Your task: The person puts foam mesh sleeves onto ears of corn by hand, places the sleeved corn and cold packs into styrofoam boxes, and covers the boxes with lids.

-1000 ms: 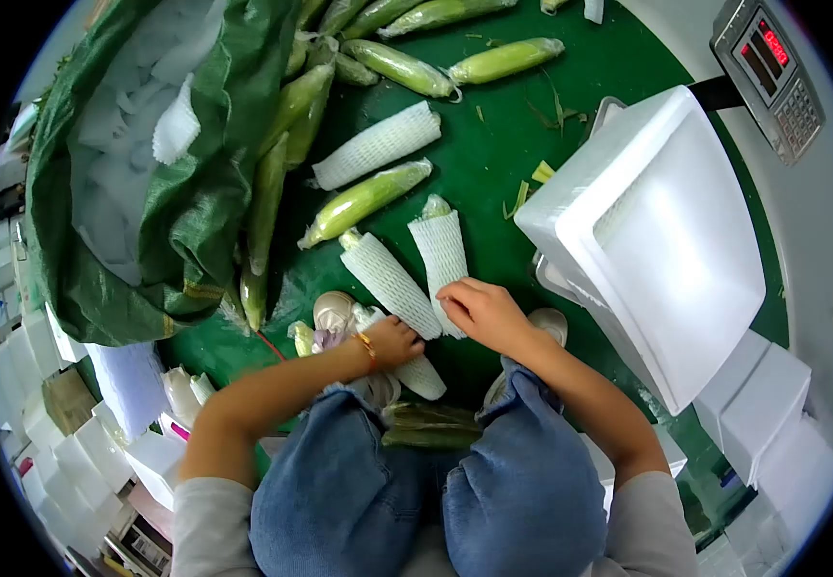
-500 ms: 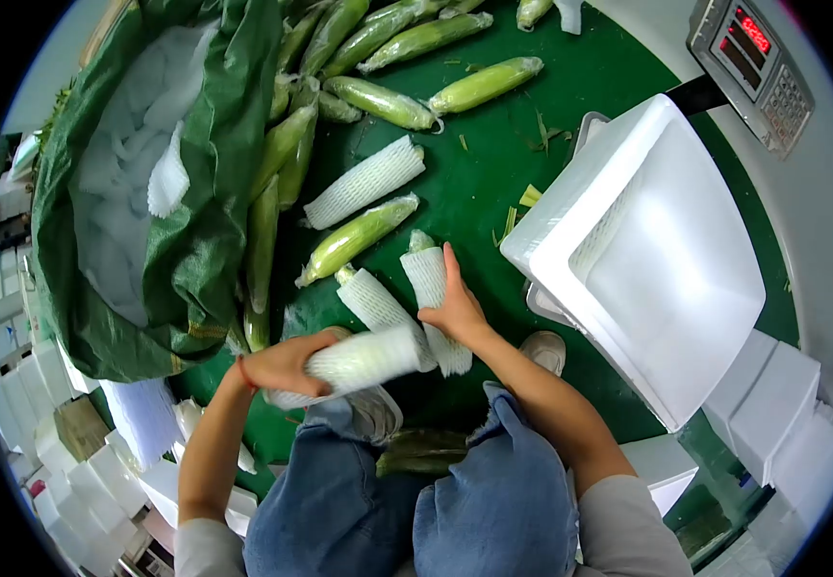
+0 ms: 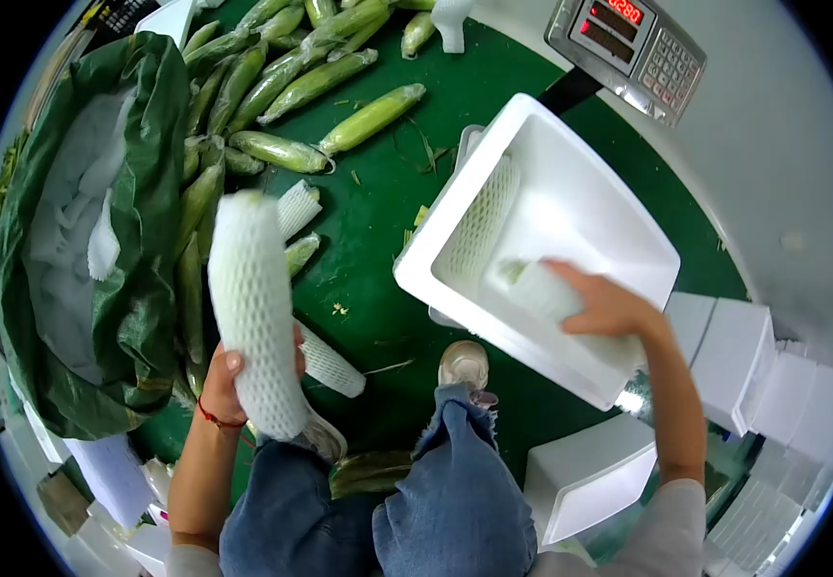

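Note:
In my left hand [image 3: 222, 387] is an ear of corn in a white foam net sleeve [image 3: 255, 322], held nearly upright, fingers wrapped round its lower part. My right hand [image 3: 611, 304] reaches inside a white foam box [image 3: 580, 197], closed on a second net-sleeved ear of corn [image 3: 542, 290]; motion blurs it a little. Against the box's left inner wall shows white netting [image 3: 482, 219]. Close to my left hand lies another net-sleeved ear [image 3: 332, 363]. Behind the held corn, a further sleeved ear [image 3: 298, 209] and a bare green ear [image 3: 303, 253] are partly hidden.
A green sack [image 3: 142, 288] of white foam sleeves stands at the left. Several husked-green ears [image 3: 315, 85] are piled at the back. The box rests on a scale with a lit red display [image 3: 618, 38]. White foam boxes [image 3: 590, 471] stand at lower right.
My right hand has moved right, carrying a sleeved ear from the green surface into the box. My left hand has raised its sleeved ear and turned it upright. The view has shifted right.

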A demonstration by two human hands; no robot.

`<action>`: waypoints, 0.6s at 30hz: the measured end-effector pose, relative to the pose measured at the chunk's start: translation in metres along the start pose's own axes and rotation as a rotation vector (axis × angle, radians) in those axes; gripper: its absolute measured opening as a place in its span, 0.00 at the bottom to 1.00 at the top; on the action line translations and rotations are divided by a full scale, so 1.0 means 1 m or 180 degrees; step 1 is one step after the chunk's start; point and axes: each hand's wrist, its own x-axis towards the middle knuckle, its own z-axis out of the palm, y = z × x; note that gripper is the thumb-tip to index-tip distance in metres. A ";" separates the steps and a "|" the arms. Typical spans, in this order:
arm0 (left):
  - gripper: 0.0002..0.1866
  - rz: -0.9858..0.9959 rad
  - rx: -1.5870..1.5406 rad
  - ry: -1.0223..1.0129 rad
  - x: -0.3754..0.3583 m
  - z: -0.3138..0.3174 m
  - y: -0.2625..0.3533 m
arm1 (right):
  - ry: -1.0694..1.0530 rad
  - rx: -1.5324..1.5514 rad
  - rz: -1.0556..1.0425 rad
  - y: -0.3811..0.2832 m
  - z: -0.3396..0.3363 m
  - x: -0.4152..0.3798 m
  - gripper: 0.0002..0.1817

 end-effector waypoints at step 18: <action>0.20 0.1938 0.6591 -0.1505 0.030 -0.048 -0.071 | 0.1880 -0.1225 -0.0679 -0.015 0.011 0.005 0.49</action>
